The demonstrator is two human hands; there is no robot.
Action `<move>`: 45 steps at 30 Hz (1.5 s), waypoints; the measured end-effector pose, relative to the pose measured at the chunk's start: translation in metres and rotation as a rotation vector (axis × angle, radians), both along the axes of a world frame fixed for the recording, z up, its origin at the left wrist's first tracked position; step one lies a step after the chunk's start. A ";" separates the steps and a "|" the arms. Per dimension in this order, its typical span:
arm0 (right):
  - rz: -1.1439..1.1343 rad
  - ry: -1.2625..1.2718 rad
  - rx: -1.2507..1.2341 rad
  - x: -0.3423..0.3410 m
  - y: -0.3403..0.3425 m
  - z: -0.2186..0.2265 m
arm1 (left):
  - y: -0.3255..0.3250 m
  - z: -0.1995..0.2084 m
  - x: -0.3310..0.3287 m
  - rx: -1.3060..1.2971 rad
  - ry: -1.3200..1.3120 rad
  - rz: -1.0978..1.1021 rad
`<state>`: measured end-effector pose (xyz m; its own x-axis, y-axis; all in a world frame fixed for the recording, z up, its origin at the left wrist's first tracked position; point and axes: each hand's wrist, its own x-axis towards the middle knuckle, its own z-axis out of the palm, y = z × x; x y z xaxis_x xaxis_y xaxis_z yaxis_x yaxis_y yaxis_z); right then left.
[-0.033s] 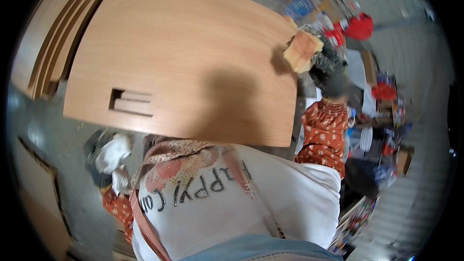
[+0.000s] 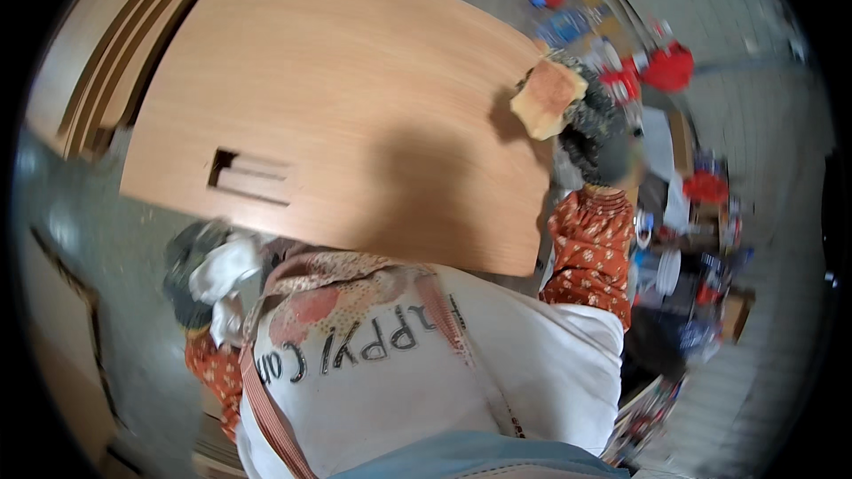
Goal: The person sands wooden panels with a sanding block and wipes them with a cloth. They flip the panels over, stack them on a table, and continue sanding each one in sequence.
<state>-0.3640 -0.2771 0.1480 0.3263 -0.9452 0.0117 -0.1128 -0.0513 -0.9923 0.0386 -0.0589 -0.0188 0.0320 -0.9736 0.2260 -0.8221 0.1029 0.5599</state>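
A wide wood-grain panel lies flat before me, with a rectangular cutout at its near left. At its right side, my right hand, in a dark mottled glove, is closed on a yellow sponge with a brownish stained face. The sponge is over the panel's right edge; whether it touches the surface I cannot tell. Off the panel's near left corner, my left hand, in a dark grey glove, is closed on a crumpled white cloth. Its fingers are partly hidden by the cloth.
More wooden panels are stacked at the far left. Along the right stand red bottles, a clear blue-tinted bottle, a white tub and cardboard boxes. A board lies at the lower left.
The sponge in my right hand has shifted slightly left over the panel. My left hand with the white cloth has come up a little and nearer the panel's edge. The view has shifted slightly.
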 end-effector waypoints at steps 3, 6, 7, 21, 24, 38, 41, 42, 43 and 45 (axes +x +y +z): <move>0.209 0.083 -0.062 0.054 0.006 -0.003 | 0.008 0.004 -0.016 0.045 0.070 -0.055; 0.402 0.280 -0.516 0.111 0.013 -0.010 | 0.021 0.011 -0.039 0.002 0.141 -0.014; 0.482 0.312 -0.667 0.130 0.017 -0.010 | 0.024 0.010 -0.046 -0.031 0.174 0.028; 1.049 0.353 -1.736 0.266 0.047 -0.020 | 0.006 -0.035 -0.068 -0.056 0.692 -0.120; 1.017 0.376 -1.713 0.268 0.056 -0.007 | 0.010 -0.009 -0.062 -0.080 0.276 -0.086; 0.837 0.607 -1.628 0.252 0.071 0.008 | 0.007 -0.012 -0.068 -0.226 0.057 0.093; 0.806 0.580 -1.704 0.259 0.070 -0.004 | 0.003 -0.019 -0.074 -0.324 0.229 0.174; 0.795 0.607 -1.702 0.259 0.070 -0.003 | 0.002 -0.017 -0.074 -0.381 0.138 0.166; 0.779 0.661 -1.641 0.258 0.070 -0.002 | 0.004 -0.011 -0.070 -0.399 0.092 0.154; 0.749 0.767 -1.516 0.249 0.067 0.007 | 0.007 0.006 -0.062 -0.396 0.051 0.112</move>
